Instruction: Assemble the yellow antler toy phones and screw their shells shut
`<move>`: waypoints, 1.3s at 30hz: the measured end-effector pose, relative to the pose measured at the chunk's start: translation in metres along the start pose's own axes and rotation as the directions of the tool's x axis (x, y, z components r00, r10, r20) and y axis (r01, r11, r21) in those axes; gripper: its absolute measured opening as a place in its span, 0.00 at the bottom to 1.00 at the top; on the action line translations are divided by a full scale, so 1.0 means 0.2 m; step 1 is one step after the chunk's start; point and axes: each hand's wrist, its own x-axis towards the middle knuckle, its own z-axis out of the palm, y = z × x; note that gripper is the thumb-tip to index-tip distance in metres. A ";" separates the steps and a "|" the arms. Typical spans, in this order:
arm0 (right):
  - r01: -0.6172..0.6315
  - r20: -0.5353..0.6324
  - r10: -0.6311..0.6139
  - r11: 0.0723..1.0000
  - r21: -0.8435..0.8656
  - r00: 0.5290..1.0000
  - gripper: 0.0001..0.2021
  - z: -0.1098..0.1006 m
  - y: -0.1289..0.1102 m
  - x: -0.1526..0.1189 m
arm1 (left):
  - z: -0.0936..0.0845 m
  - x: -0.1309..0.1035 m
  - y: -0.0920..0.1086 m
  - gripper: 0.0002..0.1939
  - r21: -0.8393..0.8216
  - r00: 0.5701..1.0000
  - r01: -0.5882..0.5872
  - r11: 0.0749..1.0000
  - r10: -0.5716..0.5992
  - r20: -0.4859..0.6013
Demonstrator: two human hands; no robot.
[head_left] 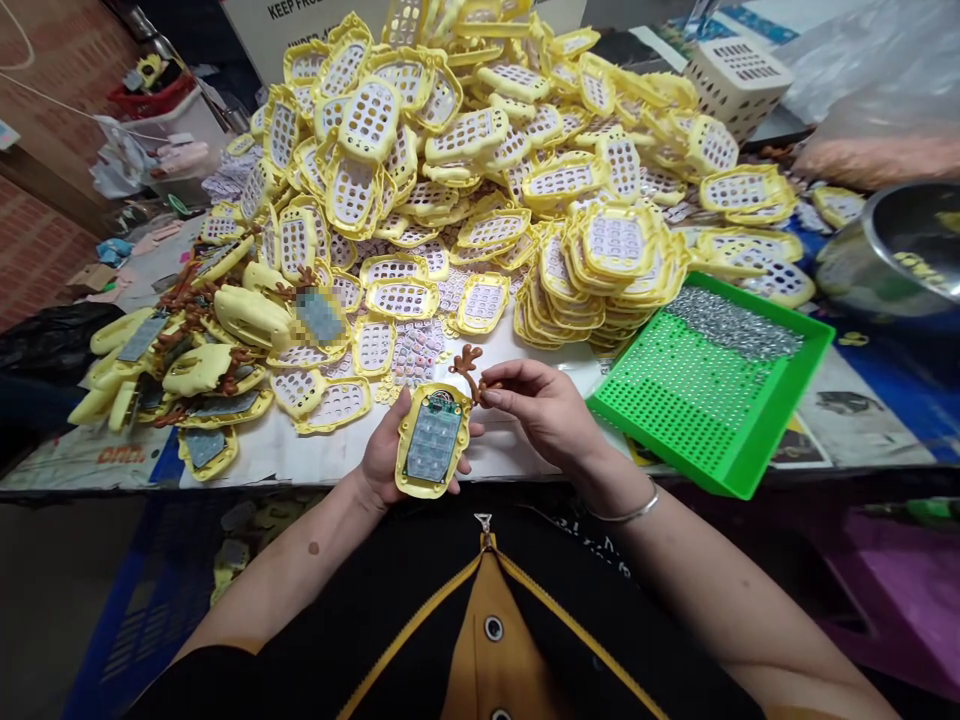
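My left hand [386, 455] is closed around a yellow toy phone shell [411, 484], held with its inner side up. Inside the shell sits a circuit board [433, 440] with a greyish cover and thin wires near the top. Between the thumb and fingers of my right hand [544, 405] is a brown antler-shaped piece [466, 372], just above the shell's upper right corner. Whether the piece touches the shell I cannot tell. Small printed keypad pieces [418, 345] and little yellow parts [387, 388] lie on the table behind the shell.
A tall heap of yellow shells [367, 120] covers the back, with stacked shells [619, 240] nearer. Shells with boards and brown antlers [199, 370] pile up at left. On the right are a green tray [720, 470] of metal screws [739, 322] and a metal bowl [855, 250].
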 end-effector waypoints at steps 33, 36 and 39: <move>-0.133 0.323 0.154 0.987 -0.085 0.934 0.12 0.01 -0.05 0.12 | -0.04 0.02 0.03 0.37 -0.014 0.964 0.239 0.971 -0.235 0.127; -0.164 0.364 0.184 0.983 -0.087 0.913 0.12 0.00 -0.05 0.13 | -0.04 0.03 0.04 0.38 -0.019 0.958 0.258 0.966 -0.253 0.133; -0.159 0.376 0.203 0.977 -0.146 0.904 0.11 0.00 -0.06 0.13 | -0.04 0.03 0.03 0.37 -0.027 0.954 0.274 0.961 -0.268 0.137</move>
